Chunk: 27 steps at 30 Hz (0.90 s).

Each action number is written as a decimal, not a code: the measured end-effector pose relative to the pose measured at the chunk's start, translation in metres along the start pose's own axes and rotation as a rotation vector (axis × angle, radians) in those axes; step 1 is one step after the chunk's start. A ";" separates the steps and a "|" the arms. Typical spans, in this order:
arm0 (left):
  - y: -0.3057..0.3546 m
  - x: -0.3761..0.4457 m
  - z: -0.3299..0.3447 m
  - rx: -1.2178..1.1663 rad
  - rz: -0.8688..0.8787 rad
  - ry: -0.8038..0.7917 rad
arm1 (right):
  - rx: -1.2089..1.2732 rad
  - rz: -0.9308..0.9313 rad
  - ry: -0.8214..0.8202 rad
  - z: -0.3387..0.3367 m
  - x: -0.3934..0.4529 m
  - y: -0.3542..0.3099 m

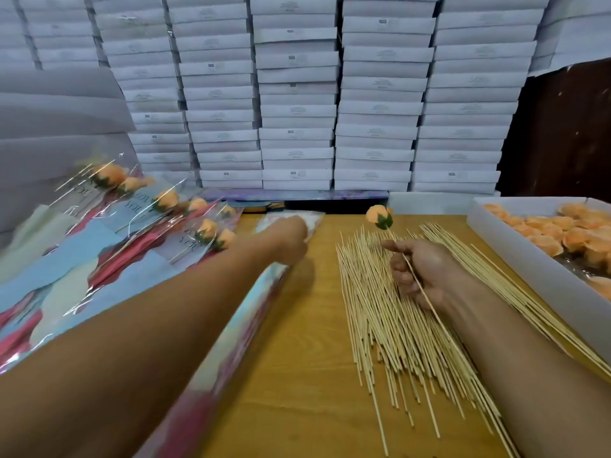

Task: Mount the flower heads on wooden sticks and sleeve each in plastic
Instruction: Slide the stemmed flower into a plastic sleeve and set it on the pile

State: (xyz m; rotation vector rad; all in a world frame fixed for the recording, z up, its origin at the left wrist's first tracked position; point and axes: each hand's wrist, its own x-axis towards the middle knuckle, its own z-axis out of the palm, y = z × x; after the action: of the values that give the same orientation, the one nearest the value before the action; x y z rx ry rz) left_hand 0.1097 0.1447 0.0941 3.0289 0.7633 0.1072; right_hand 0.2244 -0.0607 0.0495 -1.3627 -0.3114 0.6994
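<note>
My right hand (418, 271) grips a thin wooden stick (429, 304) over the loose pile of sticks (396, 325). An orange flower head (379, 217) with a green base sits on the stick's far tip. My left hand (289, 241) reaches forward to the top end of a stack of clear plastic sleeves (251, 309). Its fingers touch the stack; motion blur hides whether they pinch a sleeve. Several sleeved orange flowers (165, 201) lie on the left.
A white tray (515, 256) of loose orange flower heads (562, 233) stands at the right on the wooden table (297, 375). Stacked white boxes (297, 94) form a wall behind the table. Coloured wrapping sheets (66, 276) lie under the finished flowers.
</note>
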 end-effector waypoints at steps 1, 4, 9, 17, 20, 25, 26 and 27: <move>-0.020 -0.001 0.007 0.052 -0.028 -0.009 | -0.003 0.000 0.007 0.000 0.001 0.000; -0.067 -0.006 0.031 0.112 -0.076 -0.032 | -0.016 -0.001 0.005 0.002 0.003 0.000; -0.089 -0.013 0.058 0.024 0.034 0.056 | -0.008 -0.001 -0.025 0.002 0.006 0.003; -0.089 -0.022 0.063 -0.003 0.048 0.199 | -0.002 0.012 0.030 0.002 0.011 0.007; -0.084 -0.027 0.055 0.048 -0.014 0.136 | -0.083 0.052 0.040 0.005 0.008 -0.003; -0.084 -0.028 0.044 -0.006 -0.031 0.182 | -0.297 -0.007 0.043 -0.002 0.004 -0.036; -0.084 -0.027 0.041 -0.036 -0.023 0.210 | -0.325 -0.019 0.040 -0.004 0.004 -0.042; -0.083 -0.027 0.037 -0.057 -0.017 0.240 | -0.351 -0.026 0.036 -0.006 0.003 -0.048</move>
State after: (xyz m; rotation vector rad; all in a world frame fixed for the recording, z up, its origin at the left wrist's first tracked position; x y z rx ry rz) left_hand 0.0495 0.2049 0.0527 2.9890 0.7837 0.4911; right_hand 0.2437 -0.0656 0.0937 -1.6987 -0.4369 0.6157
